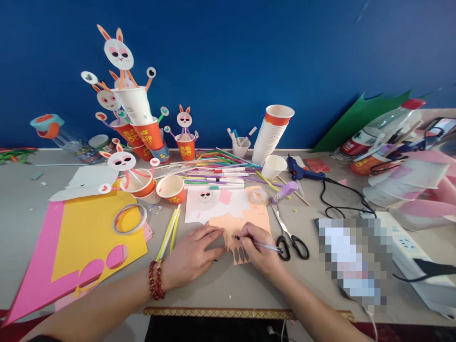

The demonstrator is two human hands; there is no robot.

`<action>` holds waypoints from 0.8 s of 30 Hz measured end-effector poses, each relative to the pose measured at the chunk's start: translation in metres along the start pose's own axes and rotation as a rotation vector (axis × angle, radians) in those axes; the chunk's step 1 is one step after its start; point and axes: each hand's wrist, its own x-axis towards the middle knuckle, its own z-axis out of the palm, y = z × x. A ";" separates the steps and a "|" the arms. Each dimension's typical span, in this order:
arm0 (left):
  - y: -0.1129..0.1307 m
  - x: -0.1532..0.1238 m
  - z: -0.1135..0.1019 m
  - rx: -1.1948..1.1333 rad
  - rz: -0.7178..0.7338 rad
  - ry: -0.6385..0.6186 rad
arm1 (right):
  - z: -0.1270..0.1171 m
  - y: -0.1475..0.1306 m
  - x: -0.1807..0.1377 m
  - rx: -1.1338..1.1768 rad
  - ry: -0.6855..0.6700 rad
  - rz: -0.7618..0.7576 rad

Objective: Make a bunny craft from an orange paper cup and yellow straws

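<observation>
My right hand (259,246) grips a pen (268,246) with its tip on a sheet of peach paper (256,219). Small leaf-shaped outlines show near the tip, and several leaf-shaped holes are cut along the sheet's lower edge. Resting flat on the left side of that sheet is my left hand (194,254), fingers stretched out and holding nothing. Behind lies white paper (194,209) with a rabbit face (205,196) drawn on it. Black-handled scissors (290,235) lie open just right of my right hand. Yellow-green strips (168,232) lie by my left hand.
Paper-cup rabbits (142,107) stand at the back left. Markers and coloured sticks (221,173) spread across the middle, near a cup stack (272,135). A glue gun (302,172), glue stick (285,192) and power strip (406,251) are right; yellow card (96,228) and tape (130,219) left.
</observation>
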 end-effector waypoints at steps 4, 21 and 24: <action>0.000 -0.001 0.000 0.003 0.008 -0.003 | 0.000 0.000 -0.001 -0.009 -0.012 -0.003; 0.000 -0.001 0.001 -0.003 -0.004 -0.005 | -0.004 -0.006 -0.002 0.000 -0.063 -0.019; -0.001 -0.001 0.000 0.001 -0.002 -0.012 | -0.004 -0.006 -0.002 0.005 -0.077 -0.010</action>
